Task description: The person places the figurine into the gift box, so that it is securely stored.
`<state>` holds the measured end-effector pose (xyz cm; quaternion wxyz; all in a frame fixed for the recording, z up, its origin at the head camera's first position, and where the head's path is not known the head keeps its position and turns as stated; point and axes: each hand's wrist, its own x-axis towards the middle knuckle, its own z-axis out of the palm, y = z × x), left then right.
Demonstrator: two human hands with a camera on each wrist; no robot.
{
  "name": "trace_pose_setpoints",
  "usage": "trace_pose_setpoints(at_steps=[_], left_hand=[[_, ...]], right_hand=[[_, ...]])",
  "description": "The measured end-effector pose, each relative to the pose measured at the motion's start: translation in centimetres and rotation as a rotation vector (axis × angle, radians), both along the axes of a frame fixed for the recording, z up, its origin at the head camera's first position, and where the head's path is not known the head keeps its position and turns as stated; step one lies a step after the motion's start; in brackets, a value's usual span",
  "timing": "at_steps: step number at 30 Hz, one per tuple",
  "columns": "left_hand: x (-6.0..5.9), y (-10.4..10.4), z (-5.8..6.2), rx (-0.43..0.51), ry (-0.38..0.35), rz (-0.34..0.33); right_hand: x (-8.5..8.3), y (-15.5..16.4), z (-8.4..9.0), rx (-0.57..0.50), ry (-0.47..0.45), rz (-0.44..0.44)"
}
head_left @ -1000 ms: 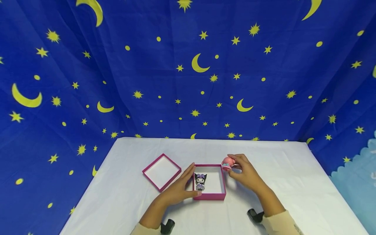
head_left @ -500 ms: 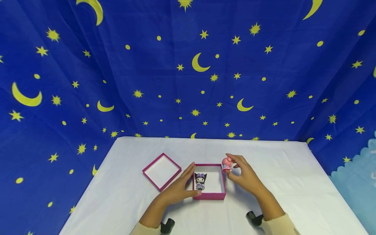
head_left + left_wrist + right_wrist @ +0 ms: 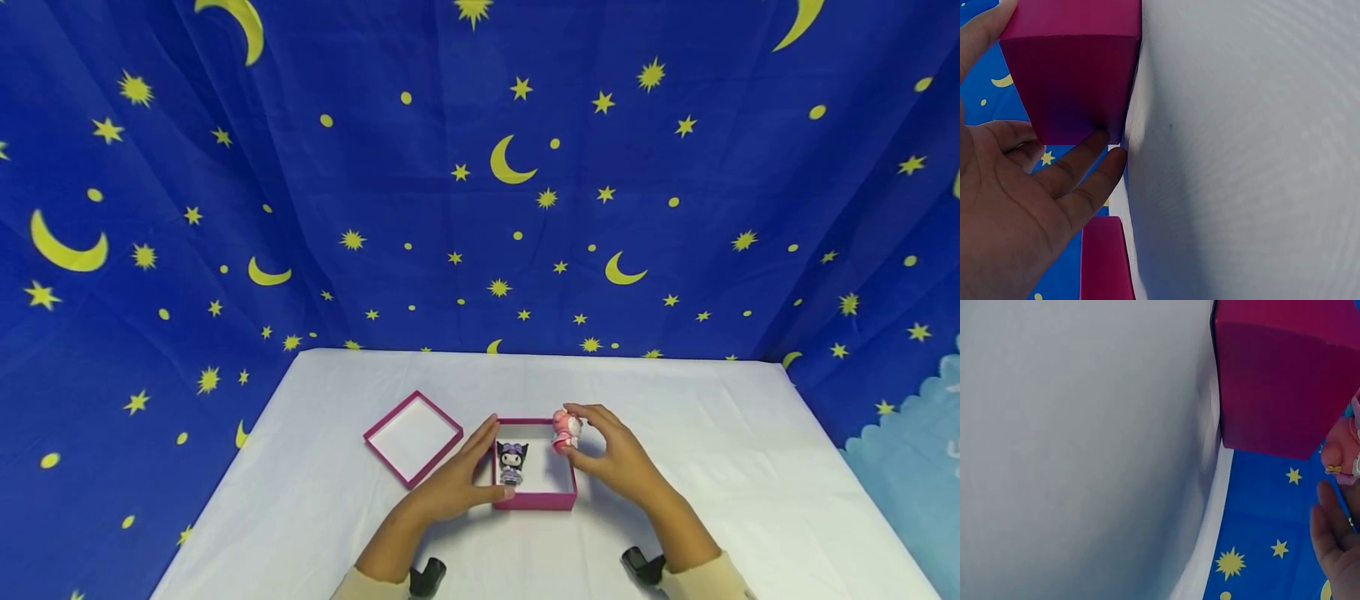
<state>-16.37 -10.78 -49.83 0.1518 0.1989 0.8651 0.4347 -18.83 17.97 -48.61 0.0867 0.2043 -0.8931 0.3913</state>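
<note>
Pink figurine: a small, glossy pink-and-white character figure (image 3: 566,431), apparently moulded plastic, in the lower part of the head frame, right of centre; it overlaps the far right corner of the box, and whether it touches the rim cannot be told.
Right hand: the right hand (image 3: 618,450) pinches this figure between the thumb below and a fingertip above.
Open box: a square magenta cardboard box (image 3: 540,502) with a white interior, lower centre of the frame.
Left hand: the left hand (image 3: 453,487) lies along the box's left side, fingers extended and not curled, thumb at the near left corner.
Black-and-purple figurine: a small black, white and purple figure (image 3: 512,464) inside the box, close to the left wall; lying or standing cannot be told.
Square lid: a shallow magenta-rimmed lid (image 3: 412,439) with a white inside, turned cornerwise, left of the box.
Handling, pink figurine: probably light, stiff and rather slippery; a pinch about the rounded head and body seems surest, sparing the small trimmings.
Handling, box: likely light and easily pushed, its walls firm but able to dent; best steadied at the corners.
Surface and backdrop: white-covered table (image 3: 720,450) below; blue cloth with yellow moons and stars (image 3: 420,183) above.
</note>
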Motion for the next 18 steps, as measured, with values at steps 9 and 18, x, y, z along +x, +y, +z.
trace_pose_setpoints(at_steps=[9,18], left_hand=[[0.0,-0.1,-0.1,0.003,0.016,-0.009],[0.0,-0.1,-0.1,0.005,0.017,-0.008]], right_hand=[[0.3,-0.7,0.1,-0.081,-0.030,0.071],[0.6,-1.4,0.0,0.001,-0.002,0.073]])
